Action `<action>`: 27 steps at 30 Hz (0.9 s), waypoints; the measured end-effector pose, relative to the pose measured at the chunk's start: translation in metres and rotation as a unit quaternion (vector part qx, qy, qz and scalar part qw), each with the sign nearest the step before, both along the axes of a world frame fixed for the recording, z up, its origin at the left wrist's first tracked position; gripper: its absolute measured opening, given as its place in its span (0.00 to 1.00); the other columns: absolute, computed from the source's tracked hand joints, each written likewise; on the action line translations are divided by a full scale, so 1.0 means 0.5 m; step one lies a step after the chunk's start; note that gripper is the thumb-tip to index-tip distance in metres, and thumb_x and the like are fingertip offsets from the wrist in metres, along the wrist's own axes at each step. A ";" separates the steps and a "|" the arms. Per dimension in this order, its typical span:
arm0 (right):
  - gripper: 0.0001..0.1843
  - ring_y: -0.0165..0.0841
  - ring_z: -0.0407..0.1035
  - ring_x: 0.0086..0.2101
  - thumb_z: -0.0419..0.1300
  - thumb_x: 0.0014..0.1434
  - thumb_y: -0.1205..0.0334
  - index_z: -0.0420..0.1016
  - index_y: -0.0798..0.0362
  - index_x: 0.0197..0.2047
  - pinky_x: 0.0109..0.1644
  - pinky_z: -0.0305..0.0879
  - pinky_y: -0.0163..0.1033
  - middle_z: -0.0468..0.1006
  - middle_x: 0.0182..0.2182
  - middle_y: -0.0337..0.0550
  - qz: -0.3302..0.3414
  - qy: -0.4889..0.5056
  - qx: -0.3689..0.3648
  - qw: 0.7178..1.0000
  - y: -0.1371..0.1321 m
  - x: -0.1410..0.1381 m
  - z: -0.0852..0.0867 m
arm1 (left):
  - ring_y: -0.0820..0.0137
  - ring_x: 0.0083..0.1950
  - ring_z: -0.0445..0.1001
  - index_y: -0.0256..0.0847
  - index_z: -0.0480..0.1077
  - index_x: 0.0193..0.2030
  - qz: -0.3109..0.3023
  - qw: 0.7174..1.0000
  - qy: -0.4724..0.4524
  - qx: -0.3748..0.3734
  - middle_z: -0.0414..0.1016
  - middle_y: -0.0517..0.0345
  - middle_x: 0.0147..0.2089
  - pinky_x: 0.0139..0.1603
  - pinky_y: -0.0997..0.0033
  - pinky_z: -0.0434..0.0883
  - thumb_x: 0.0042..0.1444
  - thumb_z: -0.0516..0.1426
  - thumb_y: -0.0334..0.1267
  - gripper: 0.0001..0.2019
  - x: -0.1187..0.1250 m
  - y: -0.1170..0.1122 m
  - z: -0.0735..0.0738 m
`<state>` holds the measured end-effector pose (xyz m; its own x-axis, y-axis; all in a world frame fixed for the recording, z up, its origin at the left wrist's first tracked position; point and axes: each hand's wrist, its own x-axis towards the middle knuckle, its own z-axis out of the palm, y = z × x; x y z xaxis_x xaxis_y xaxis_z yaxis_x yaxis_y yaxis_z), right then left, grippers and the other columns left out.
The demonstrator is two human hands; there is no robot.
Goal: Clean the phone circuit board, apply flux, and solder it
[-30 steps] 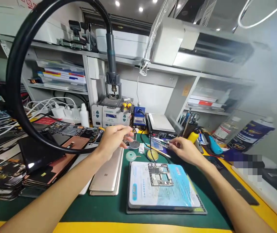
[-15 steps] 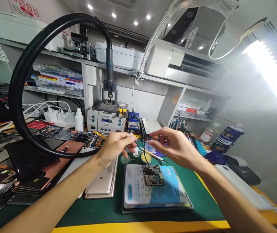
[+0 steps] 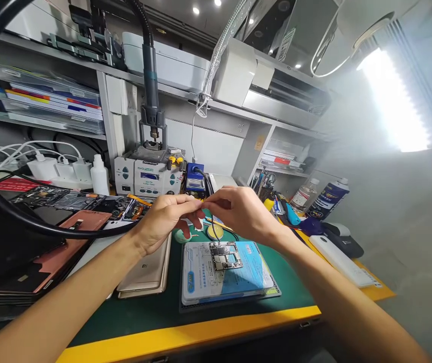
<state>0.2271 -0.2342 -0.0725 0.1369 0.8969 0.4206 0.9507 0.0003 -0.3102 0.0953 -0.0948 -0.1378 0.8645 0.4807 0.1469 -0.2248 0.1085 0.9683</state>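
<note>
My left hand [image 3: 168, 217] is closed in a pinch, its other fingers loosely curled. Touching it fingertip to fingertip is my right hand [image 3: 242, 214], also pinched. Whatever they hold between them is too small or hidden to name. Below the hands, a phone circuit board [image 3: 221, 261] lies on a blue and white plastic-covered pack [image 3: 197, 295]. Just behind that pack are an open tin of yellow paste [image 3: 215, 232] and a pale green round tub [image 3: 181, 236]. A stack of gold phones [image 3: 144, 277] sits under my left wrist.
A hot air station [image 3: 150, 176] and a blue soldering station [image 3: 195, 181] stand at the back. A thick black hose [image 3: 49, 227] loops across the left. On the right are a clear bottle [image 3: 304, 195], a spray can [image 3: 327, 199] and a white case [image 3: 340, 262].
My right hand has come left, and its fingertips now meet those of my left hand. A small white thing that showed at my left fingertips is hidden now. The view has shifted.
</note>
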 end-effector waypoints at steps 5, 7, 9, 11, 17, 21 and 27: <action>0.09 0.25 0.59 0.24 0.64 0.65 0.65 0.84 0.56 0.34 0.31 0.55 0.34 0.74 0.24 0.36 -0.006 0.003 0.020 1.000 0.001 -0.003 0.000 | 0.69 0.30 0.77 0.34 0.81 0.35 -0.001 1.000 -0.002 -0.018 0.79 0.51 0.34 0.19 0.76 0.71 0.54 0.69 0.45 0.14 0.001 -0.005 0.002; 0.08 0.26 0.59 0.25 0.64 0.65 0.66 0.83 0.56 0.34 0.31 0.56 0.34 0.74 0.25 0.36 -0.005 0.004 0.022 1.000 0.003 -0.003 -0.001 | 0.69 0.29 0.77 0.34 0.81 0.35 0.004 1.000 -0.003 -0.026 0.79 0.52 0.33 0.19 0.76 0.70 0.52 0.69 0.45 0.14 0.000 -0.004 0.003; 0.08 0.26 0.60 0.25 0.64 0.65 0.66 0.82 0.56 0.34 0.31 0.56 0.34 0.74 0.25 0.36 -0.005 0.007 0.023 1.000 0.003 0.000 -0.002 | 0.69 0.29 0.77 0.33 0.80 0.34 0.018 0.999 -0.006 -0.033 0.78 0.53 0.32 0.19 0.77 0.70 0.50 0.70 0.45 0.14 -0.001 0.002 0.004; 0.08 0.26 0.60 0.25 0.64 0.65 0.66 0.82 0.56 0.34 0.32 0.57 0.34 0.73 0.25 0.35 -0.006 0.013 0.023 1.000 0.001 0.005 -0.003 | 0.69 0.29 0.77 0.33 0.80 0.34 0.034 0.999 -0.011 -0.041 0.78 0.53 0.32 0.19 0.77 0.70 0.49 0.70 0.44 0.14 -0.002 0.010 0.005; 0.08 0.26 0.60 0.25 0.62 0.65 0.64 0.82 0.55 0.36 0.32 0.58 0.34 0.72 0.24 0.34 -0.012 0.032 0.029 0.999 -0.005 0.020 -0.002 | 0.70 0.28 0.77 0.33 0.81 0.35 0.062 0.996 -0.020 -0.057 0.79 0.54 0.31 0.18 0.78 0.69 0.49 0.70 0.40 0.12 -0.006 0.024 0.010; 0.09 0.26 0.61 0.25 0.61 0.66 0.61 0.81 0.55 0.37 0.31 0.58 0.34 0.74 0.25 0.35 -0.028 0.044 0.037 0.998 0.001 0.023 0.004 | 0.72 0.28 0.77 0.32 0.79 0.37 0.098 0.993 -0.030 -0.065 0.79 0.56 0.32 0.19 0.78 0.68 0.57 0.67 0.38 0.09 -0.007 0.032 0.017; 0.13 0.29 0.64 0.25 0.55 0.69 0.60 0.79 0.57 0.40 0.29 0.58 0.37 0.75 0.25 0.39 -0.062 0.043 -0.010 0.997 0.038 0.001 0.010 | 0.76 0.31 0.75 0.35 0.75 0.47 0.210 0.971 -0.032 -0.113 0.78 0.58 0.40 0.27 0.77 0.73 0.68 0.61 0.39 0.08 -0.013 0.072 0.033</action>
<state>0.2273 -0.2150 -0.0675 0.2831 0.8785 0.3847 0.9125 -0.1232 -0.3901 0.0890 -0.0590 -0.1212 0.5780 0.8149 0.0436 -0.3545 0.2026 0.9129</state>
